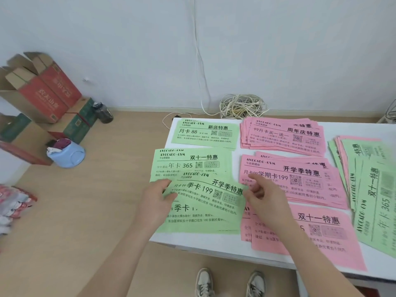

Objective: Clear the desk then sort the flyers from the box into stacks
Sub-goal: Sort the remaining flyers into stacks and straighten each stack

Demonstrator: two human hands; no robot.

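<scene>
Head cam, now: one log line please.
step: sort | left hand: holds green flyer | right hand: pinches its edge | over: near green stack

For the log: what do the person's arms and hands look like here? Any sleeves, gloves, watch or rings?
The left forearm and right forearm are bare all the way to the frame's lower edge, and no sleeve shows. The left hand and right hand are ungloved. No ring, watch, bracelet or other marking is visible on either.
</scene>
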